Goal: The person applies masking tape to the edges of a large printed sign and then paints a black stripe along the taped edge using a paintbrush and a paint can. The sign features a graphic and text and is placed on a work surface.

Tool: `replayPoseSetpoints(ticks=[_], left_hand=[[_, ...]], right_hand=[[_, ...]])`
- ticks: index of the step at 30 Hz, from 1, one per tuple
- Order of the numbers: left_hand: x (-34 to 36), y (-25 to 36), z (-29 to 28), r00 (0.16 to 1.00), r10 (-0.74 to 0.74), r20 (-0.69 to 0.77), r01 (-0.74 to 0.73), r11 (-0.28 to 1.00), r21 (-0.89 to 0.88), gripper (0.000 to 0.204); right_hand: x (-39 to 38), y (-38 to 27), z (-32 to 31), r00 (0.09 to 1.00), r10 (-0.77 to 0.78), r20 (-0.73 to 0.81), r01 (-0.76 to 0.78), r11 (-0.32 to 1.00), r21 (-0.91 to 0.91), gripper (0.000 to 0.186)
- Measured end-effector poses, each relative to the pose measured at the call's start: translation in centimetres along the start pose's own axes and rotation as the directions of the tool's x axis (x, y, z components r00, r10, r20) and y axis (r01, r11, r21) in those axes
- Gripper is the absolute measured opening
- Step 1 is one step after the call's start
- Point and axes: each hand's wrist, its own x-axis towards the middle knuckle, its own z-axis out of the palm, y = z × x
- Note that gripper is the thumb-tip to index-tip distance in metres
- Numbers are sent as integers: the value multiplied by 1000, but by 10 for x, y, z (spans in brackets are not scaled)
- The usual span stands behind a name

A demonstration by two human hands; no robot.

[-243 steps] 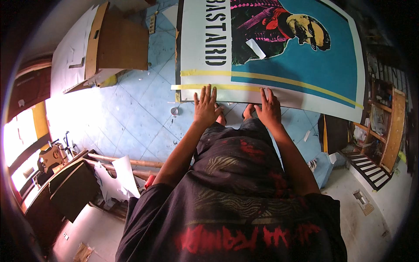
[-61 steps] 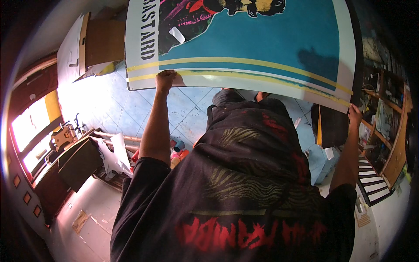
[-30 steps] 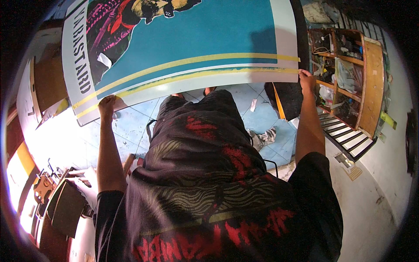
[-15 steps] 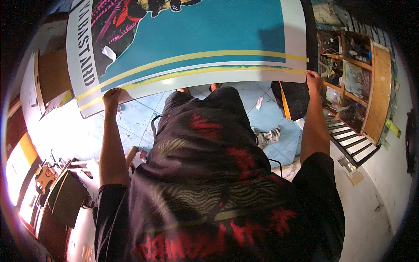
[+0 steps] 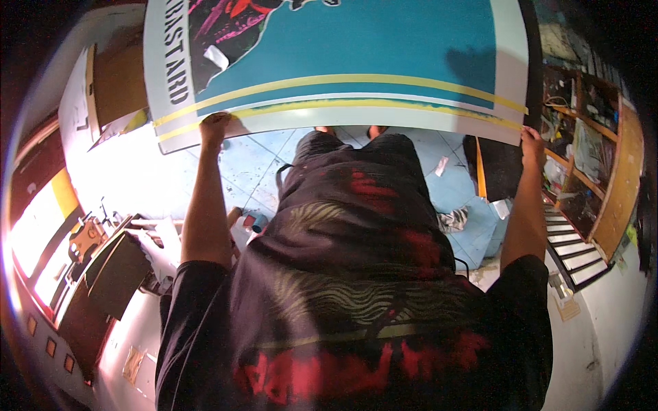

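Observation:
A large painted board (image 5: 370,41) with a blue field, pale borders, lettering and a partly visible portrait spans the top of the view. Two yellow tape strips run across its near side, the upper one (image 5: 370,79) and the lower one (image 5: 384,106), which has blue-green smudges. At the board's lower left, my left hand (image 5: 214,123) is closed over the lower strip; what its fingers grip is hidden. My right hand (image 5: 532,140) pinches the right end of that strip at the near right corner.
Blue floor tiles (image 5: 257,147) lie below, with scraps and a cloth (image 5: 454,218). Cardboard (image 5: 116,82) leans at upper left, above clutter and dark panels (image 5: 110,267) at lower left. Right are wooden shelves (image 5: 610,171), a black rack (image 5: 572,253) and a dark panel (image 5: 500,168) with an orange edge.
Since eight seconds ago, my spread hands have moved apart and closed at the lower strip, which now shows smudges. Over the last second the view has shifted, moving board and hands rightward.

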Motion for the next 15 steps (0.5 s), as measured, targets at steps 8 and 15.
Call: replayPoseSetpoints(ticks=[8,15], left_hand=[[-4,-5,-4,999,-54,-1,54,993,-107,12],[12,-27,-2,999,36,39,-35,999,-31,15]], right_hand=[[-10,-20,6,999,39,-7,-40,981,-187,29],[9,12,-2,999,27,30,-27,1000,8,27]])
